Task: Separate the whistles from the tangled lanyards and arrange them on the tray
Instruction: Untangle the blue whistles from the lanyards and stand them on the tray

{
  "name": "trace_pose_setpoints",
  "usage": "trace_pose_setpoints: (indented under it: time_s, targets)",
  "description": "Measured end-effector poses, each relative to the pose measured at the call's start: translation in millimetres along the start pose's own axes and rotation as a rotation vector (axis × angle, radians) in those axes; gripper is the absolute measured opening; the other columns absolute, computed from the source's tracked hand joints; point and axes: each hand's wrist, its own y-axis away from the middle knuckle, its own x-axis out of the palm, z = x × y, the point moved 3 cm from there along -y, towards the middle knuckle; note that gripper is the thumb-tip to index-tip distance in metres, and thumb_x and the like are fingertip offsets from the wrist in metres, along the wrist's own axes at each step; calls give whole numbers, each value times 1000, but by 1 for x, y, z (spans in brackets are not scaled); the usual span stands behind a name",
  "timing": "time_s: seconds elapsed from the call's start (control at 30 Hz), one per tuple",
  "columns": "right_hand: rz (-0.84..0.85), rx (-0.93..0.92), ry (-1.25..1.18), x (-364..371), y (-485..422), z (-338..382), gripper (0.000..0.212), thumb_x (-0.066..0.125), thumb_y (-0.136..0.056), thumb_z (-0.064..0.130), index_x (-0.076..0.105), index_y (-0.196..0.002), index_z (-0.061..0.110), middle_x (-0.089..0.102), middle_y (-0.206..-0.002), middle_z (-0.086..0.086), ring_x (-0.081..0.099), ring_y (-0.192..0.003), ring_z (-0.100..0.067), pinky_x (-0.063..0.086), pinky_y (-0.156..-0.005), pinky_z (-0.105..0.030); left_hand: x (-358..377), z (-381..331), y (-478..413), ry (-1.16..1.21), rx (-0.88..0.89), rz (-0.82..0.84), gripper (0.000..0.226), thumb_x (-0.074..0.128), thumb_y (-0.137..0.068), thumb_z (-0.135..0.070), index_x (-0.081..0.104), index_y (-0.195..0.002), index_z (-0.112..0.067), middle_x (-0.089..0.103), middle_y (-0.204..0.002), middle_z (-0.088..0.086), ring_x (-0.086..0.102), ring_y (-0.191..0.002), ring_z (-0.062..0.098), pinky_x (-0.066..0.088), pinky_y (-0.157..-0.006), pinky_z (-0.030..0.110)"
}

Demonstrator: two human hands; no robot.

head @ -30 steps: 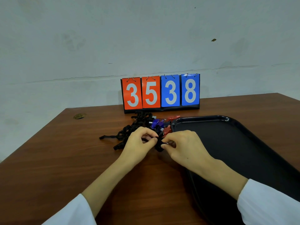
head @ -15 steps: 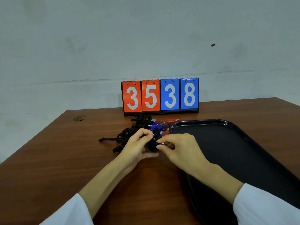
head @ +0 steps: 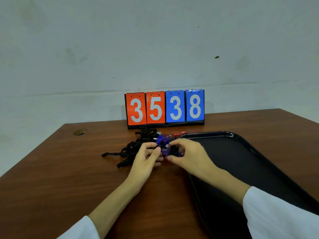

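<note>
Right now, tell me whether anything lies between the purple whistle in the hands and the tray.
Nothing visible does. The purple whistle, pinched between the left hand and right hand, sits just left of the tray. Whether the black lanyards beside it are tied to it cannot be told.

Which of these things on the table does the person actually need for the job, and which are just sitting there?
In use: tangled black lanyards; whistles in the pile; purple whistle pinched between the left hand and right hand; black tray.
Lying about: flip scoreboard reading 3538; small round mark on the table.
</note>
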Motion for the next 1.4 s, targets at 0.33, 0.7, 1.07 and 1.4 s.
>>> trace_pose_setpoints:
  time_s: [0.33,0.7,1.07,1.4]
  targets:
    - [-218,495,-166,-8,-26,-90,43,71,-77,38,58,-111,15,64,-111,0,56,-92,-10,45,-78,-23,-5,3,1,-442,249,-79,17,54,-92,-10,58,-103,-23,60,-91,-7,55,-86,1,42,-73,5]
    - [-160,470,79,-2,-26,-88,60,63,-77,56,53,-118,13,62,-113,-2,58,-100,-16,50,-76,-29,-5,3,2,-486,264,-88,16,54,-92,-10,60,-100,-22,59,-92,-10,54,-85,-1,41,-72,5]
    - [47,191,130,3,-69,-16,30,57,-87,42,64,-102,17,65,-98,2,60,-88,-10,49,-76,-26,-6,6,-1,-537,304,-130,18,54,-90,-4,62,-99,-18,60,-92,-7,54,-85,0,40,-72,4]
    - [88,324,311,59,-113,-16,53,62,-75,57,60,-107,15,52,-115,-6,50,-108,-26,46,-88,-38,-11,8,-6,-494,252,-178,21,52,-88,0,62,-98,-14,60,-92,-3,54,-83,1,40,-70,5]
